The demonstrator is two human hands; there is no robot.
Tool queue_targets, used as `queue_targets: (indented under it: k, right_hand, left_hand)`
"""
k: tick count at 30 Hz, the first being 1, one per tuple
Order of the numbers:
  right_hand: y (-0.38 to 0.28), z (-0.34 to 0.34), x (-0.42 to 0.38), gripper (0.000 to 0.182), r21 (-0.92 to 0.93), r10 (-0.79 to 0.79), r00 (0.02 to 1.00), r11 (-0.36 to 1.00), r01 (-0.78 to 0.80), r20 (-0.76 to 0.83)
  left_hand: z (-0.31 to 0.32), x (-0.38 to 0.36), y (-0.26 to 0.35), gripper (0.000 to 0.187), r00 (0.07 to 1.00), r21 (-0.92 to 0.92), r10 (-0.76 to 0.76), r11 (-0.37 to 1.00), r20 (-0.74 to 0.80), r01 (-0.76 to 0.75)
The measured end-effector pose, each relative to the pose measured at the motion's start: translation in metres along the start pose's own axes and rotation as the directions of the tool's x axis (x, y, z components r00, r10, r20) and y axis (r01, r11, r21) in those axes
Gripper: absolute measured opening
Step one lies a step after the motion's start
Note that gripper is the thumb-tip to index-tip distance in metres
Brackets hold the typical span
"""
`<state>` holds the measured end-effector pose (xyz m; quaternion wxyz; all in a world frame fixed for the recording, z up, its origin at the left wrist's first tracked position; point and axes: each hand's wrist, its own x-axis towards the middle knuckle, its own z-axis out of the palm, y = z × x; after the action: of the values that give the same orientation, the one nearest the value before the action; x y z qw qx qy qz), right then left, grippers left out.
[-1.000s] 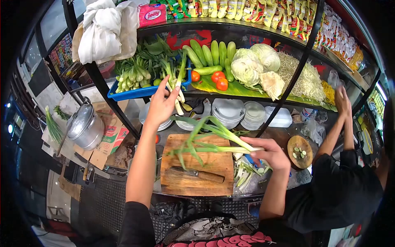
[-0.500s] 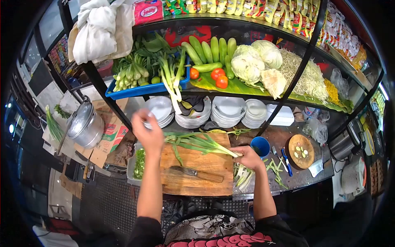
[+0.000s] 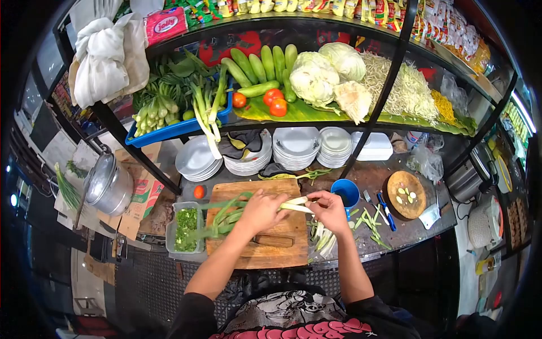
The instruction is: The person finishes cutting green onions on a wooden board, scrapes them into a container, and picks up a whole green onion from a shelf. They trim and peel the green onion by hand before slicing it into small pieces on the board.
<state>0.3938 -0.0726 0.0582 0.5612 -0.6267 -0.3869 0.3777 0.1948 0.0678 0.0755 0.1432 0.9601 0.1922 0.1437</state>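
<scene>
Over the wooden cutting board [image 3: 254, 261], my left hand [image 3: 262, 211] is closed around a bunch of spring onions [image 3: 294, 205]. Their green leaves trail to the left, slightly blurred. My right hand [image 3: 330, 212] pinches the white ends of the stalks, just past the board's right edge. Beneath my left hand and forearm lies a knife, with only its wooden handle [image 3: 274, 240] plainly showing. Left of the board stands a clear plastic container [image 3: 171, 229] of chopped greens [image 3: 186, 226]. Onion trimmings [image 3: 324, 240] lie on the counter below my right hand.
A blue cup [image 3: 345, 192], a blue pen [image 3: 387, 212] and a round wooden board [image 3: 406, 212] with pale pieces stand to the right. A tomato [image 3: 199, 192] sits behind the container. Stacked plates [image 3: 296, 148] line the back beneath a shelf of vegetables; a blue tray [image 3: 169, 135] holds greens.
My left hand has come from the air at the left onto the spring onions and closed around them. My right hand still holds their white ends. The view has shifted slightly.
</scene>
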Motion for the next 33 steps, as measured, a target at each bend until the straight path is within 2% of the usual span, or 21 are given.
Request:
queue_targets:
  k: [2, 5, 7, 9, 10, 11, 13, 16, 17, 20, 23, 25, 26, 27, 29, 30, 32, 33]
  right_hand:
    - [0.017, 0.0, 0.001, 0.037, 0.069, 0.055, 0.997, 0.996, -0.051, -0.054]
    - [0.027, 0.006, -0.002, 0.043, 0.012, -0.202, 0.978, 0.979, 0.201, 0.058]
    - [0.024, 0.007, -0.002, 0.046, -0.28, -0.208, 0.97, 0.931, 0.236, 0.126]
    - [0.03, 0.01, 0.008, 0.05, -0.507, -0.269, 0.948, 0.801, 0.319, 0.171]
    - [0.026, 0.011, 0.009, 0.052, -0.481, -0.217, 0.966, 0.838, 0.258, 0.141]
    - [0.022, 0.011, 0.01, 0.053, -0.533, -0.241, 0.96, 0.798, 0.281, 0.144]
    - [0.007, 0.013, 0.009, 0.053, -0.627, -0.281, 0.947, 0.713, 0.314, 0.155]
    - [0.015, 0.016, 0.027, 0.054, -0.551, -0.291, 0.934, 0.754, 0.358, 0.209]
    - [0.018, 0.019, 0.032, 0.053, -0.587, -0.278, 0.932, 0.724, 0.362, 0.232]
    - [0.022, 0.03, 0.04, 0.051, -0.686, -0.21, 0.934, 0.636, 0.354, 0.287]
    - [0.016, 0.039, 0.046, 0.049, -0.737, -0.137, 0.939, 0.588, 0.334, 0.316]
    - [0.005, 0.04, 0.039, 0.046, -0.735, -0.123, 0.941, 0.596, 0.324, 0.315]
    - [0.005, 0.045, 0.036, 0.042, -0.721, -0.204, 0.942, 0.606, 0.336, 0.267]
    - [0.006, 0.051, 0.037, 0.039, -0.686, -0.227, 0.928, 0.625, 0.372, 0.296]
    - [0.012, 0.063, 0.042, 0.033, -0.609, -0.279, 0.902, 0.667, 0.429, 0.33]
    - [0.016, 0.069, 0.045, 0.03, -0.597, -0.236, 0.908, 0.691, 0.407, 0.345]
    - [0.027, 0.077, 0.048, 0.023, -0.578, -0.142, 0.919, 0.739, 0.345, 0.366]
    - [0.033, 0.077, 0.049, 0.021, -0.53, -0.165, 0.928, 0.781, 0.33, 0.334]
  left_hand:
    - [0.006, 0.003, -0.006, 0.037, 1.0, 0.0, 0.013, 1.0, -0.006, -0.013]
    - [0.014, 0.004, -0.015, 0.034, 0.995, -0.026, 0.065, 0.998, 0.076, -0.063]
    - [0.018, 0.004, -0.017, 0.034, 0.992, 0.004, 0.123, 0.992, 0.034, -0.123]
    - [0.023, 0.0, -0.019, 0.033, 0.99, 0.01, 0.139, 0.99, -0.038, -0.139]
    - [0.024, -0.002, -0.021, 0.031, 0.988, 0.003, 0.127, 0.992, -0.092, -0.127]
    - [0.024, -0.005, -0.024, 0.03, 0.983, -0.004, 0.112, 0.993, -0.145, -0.114]
    - [0.013, -0.015, -0.032, 0.028, 0.988, -0.017, 0.059, 0.998, -0.146, -0.062]
    - [-0.02, -0.041, -0.039, 0.03, 0.985, 0.016, -0.008, 1.0, -0.174, 0.011]
    - [-0.03, -0.052, -0.04, 0.03, 0.982, 0.034, -0.028, 0.999, -0.189, 0.035]
    - [-0.042, -0.078, -0.047, 0.027, 0.944, -0.009, -0.236, 0.971, -0.229, 0.24]
    - [-0.029, -0.074, -0.063, 0.024, 0.898, -0.064, -0.287, 0.957, -0.334, 0.282]
    - [-0.013, -0.066, -0.07, 0.028, 0.896, -0.083, -0.314, 0.949, -0.315, 0.304]
    - [-0.007, -0.06, -0.068, 0.027, 0.898, -0.086, -0.333, 0.943, -0.289, 0.322]
    - [-0.001, -0.057, -0.069, 0.027, 0.9, -0.088, -0.348, 0.937, -0.261, 0.337]
    - [0.016, -0.061, -0.078, 0.024, 0.917, -0.062, -0.283, 0.959, -0.281, 0.277]
    - [0.016, -0.061, -0.076, 0.022, 0.927, -0.046, -0.243, 0.97, -0.286, 0.24]
    - [0.018, -0.066, -0.069, 0.018, 0.935, 0.02, -0.253, 0.964, -0.247, 0.266]
    - [0.016, -0.066, -0.065, 0.019, 0.939, 0.051, -0.257, 0.96, -0.229, 0.276]
